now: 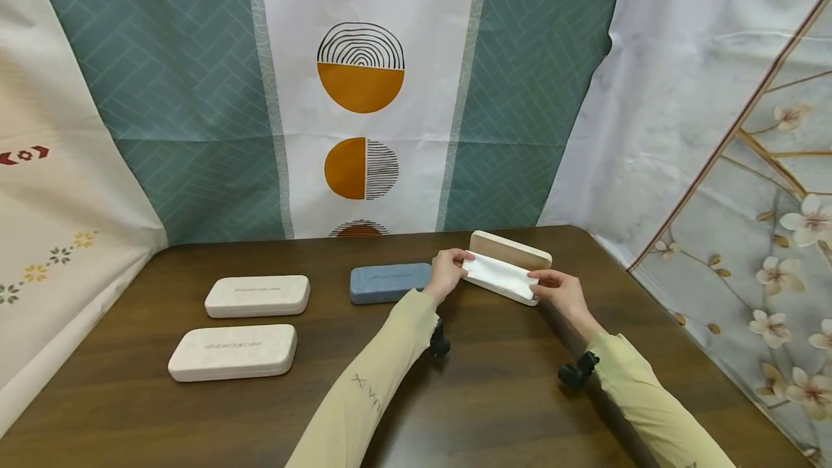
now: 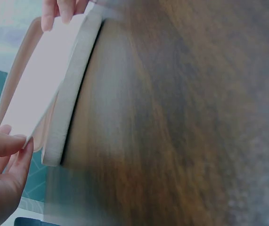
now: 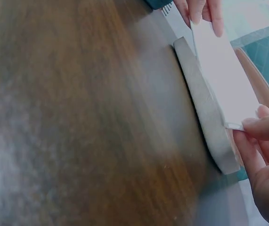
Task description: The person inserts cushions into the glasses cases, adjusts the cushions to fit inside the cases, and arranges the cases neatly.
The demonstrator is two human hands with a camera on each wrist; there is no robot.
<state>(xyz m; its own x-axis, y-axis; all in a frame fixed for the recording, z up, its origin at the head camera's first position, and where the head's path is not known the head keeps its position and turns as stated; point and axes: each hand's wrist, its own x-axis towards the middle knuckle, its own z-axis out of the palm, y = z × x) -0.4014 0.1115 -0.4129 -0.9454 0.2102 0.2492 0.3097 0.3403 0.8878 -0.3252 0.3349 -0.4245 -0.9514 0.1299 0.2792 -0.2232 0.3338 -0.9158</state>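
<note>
A folded white cloth (image 1: 499, 274) stretches between both hands over a cream glasses case (image 1: 494, 290), whose lid (image 1: 510, 249) stands raised at the back. My left hand (image 1: 445, 273) pinches the cloth's left end between thumb and fingers. At the opposite end my right hand (image 1: 560, 293) pinches it the same way. In the left wrist view the cloth (image 2: 42, 75) lies along the case's opening, with the near wall (image 2: 68, 99) of the case beside it. The right wrist view shows a folded edge of the cloth (image 3: 224, 70) at the right thumb. The cloth hides most of the case's inside.
A closed blue glasses case (image 1: 383, 283) lies just left of my left hand, partly behind it. Farther left are two closed cream cases, the rear one (image 1: 257, 296) and the front one (image 1: 232, 352). Patterned fabric (image 1: 364, 186) hangs behind the brown wooden table (image 1: 494, 396).
</note>
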